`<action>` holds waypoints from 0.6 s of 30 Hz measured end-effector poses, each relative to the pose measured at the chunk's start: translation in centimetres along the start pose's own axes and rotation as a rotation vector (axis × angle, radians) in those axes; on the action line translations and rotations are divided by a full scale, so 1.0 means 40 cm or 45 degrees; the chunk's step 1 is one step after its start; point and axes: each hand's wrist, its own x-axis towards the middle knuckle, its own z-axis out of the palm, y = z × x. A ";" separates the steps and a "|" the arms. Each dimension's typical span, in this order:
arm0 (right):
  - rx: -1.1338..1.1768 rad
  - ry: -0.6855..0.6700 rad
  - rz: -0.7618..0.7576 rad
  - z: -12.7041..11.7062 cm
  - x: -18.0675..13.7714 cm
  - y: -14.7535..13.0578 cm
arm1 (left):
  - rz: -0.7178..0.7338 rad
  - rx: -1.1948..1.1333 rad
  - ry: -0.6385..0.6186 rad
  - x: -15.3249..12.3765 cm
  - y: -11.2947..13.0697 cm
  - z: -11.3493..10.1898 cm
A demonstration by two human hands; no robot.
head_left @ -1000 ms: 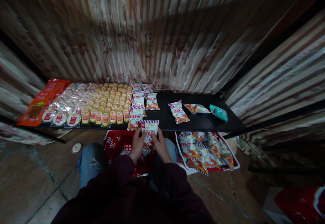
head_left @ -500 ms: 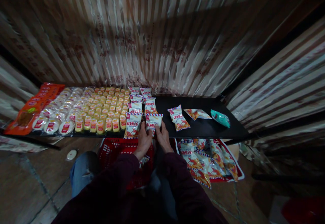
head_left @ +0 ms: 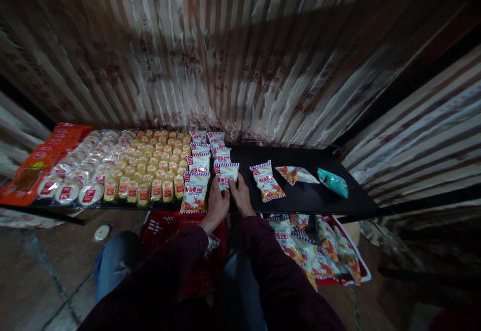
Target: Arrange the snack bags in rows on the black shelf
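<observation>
Between my two hands is a white and orange snack bag (head_left: 227, 172) with striped ends, near the front of the black shelf (head_left: 244, 160). My left hand (head_left: 217, 205) grips its lower left side, and my right hand (head_left: 241, 195) closes on its lower right, thumb on the front. The bag's lower part is hidden by my fingers. Just left of it lies a matching snack bag (head_left: 195, 192); more of the same stand in two columns behind. To the right, another matching snack bag (head_left: 267, 181) lies apart from my hands.
Packaged yellow cakes (head_left: 144, 193), round white cakes (head_left: 68, 192) and orange packets (head_left: 41, 160) fill the shelf's left. A tilted snack bag (head_left: 296, 175) and a teal bag (head_left: 333, 182) lie right. Below are a red basket (head_left: 165, 226) and a bag-filled basket (head_left: 366, 272).
My hands have moved the held bag slightly back, so it overlaps the bag behind it more. The view has shifted a little, and both hands keep their grip.
</observation>
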 end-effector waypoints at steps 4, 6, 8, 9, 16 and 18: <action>-0.039 0.012 -0.054 0.004 0.012 0.004 | -0.005 0.011 0.014 0.009 -0.001 0.001; -0.105 0.051 -0.069 0.008 0.019 0.009 | -0.007 -0.009 0.025 0.017 -0.003 0.003; -0.183 0.079 -0.079 0.011 0.026 0.015 | -0.011 0.008 0.028 0.026 -0.004 0.006; -0.220 0.083 -0.088 0.012 0.030 0.018 | -0.007 0.032 0.026 0.030 -0.005 0.008; -0.362 0.085 -0.112 0.018 0.051 0.038 | 0.035 0.169 0.017 0.045 -0.006 0.013; -0.366 0.077 -0.087 0.019 0.059 0.042 | 0.066 0.250 0.006 0.047 -0.007 0.013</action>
